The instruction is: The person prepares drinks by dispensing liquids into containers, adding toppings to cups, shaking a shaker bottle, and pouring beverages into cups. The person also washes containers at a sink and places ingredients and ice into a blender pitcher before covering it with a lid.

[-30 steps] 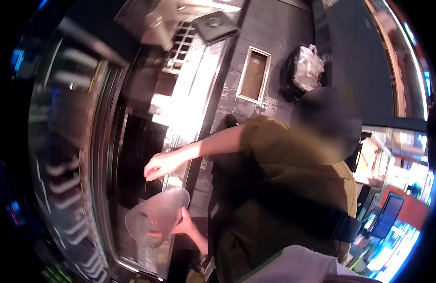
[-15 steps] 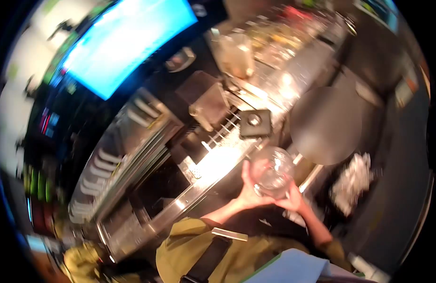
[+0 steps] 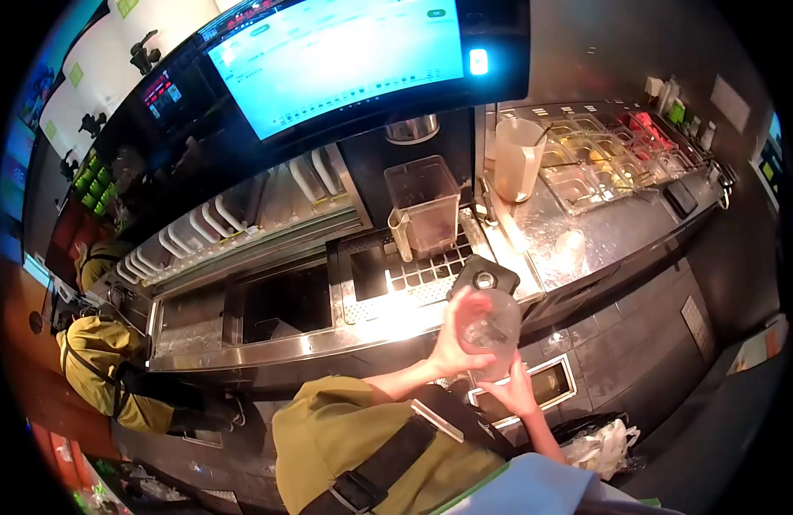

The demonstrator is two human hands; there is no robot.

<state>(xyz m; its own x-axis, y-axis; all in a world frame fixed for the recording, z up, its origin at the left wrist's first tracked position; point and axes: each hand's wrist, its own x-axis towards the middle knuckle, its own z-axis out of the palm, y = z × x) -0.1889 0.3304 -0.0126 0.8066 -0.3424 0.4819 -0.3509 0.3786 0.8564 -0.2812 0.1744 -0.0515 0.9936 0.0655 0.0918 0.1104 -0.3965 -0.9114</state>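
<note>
A clear plastic cup (image 3: 494, 336) is held in front of my body, tilted, near the counter's front edge. My left hand (image 3: 456, 341) wraps round its side, with the thumb and fingers apart across it. At its lower end, my right hand (image 3: 514, 390) grips it from below. What lies inside the cup, if anything, I cannot make out. Just beyond it sits a black square base with a round metal centre (image 3: 484, 280). A clear square pitcher (image 3: 424, 206) stands behind that on a metal grate (image 3: 426, 273).
A lit screen (image 3: 345, 64) hangs above the steel counter (image 3: 267, 350). To the right are a tall plastic jug (image 3: 518, 159), ingredient tubs (image 3: 607, 154) and another clear cup (image 3: 569, 251). White handles line the left. Another person (image 3: 104, 360) in yellow stands far left.
The view has turned and levelled, and is sharper. Both hands still hold the cup, which now appears more tilted and in front of the black base.
</note>
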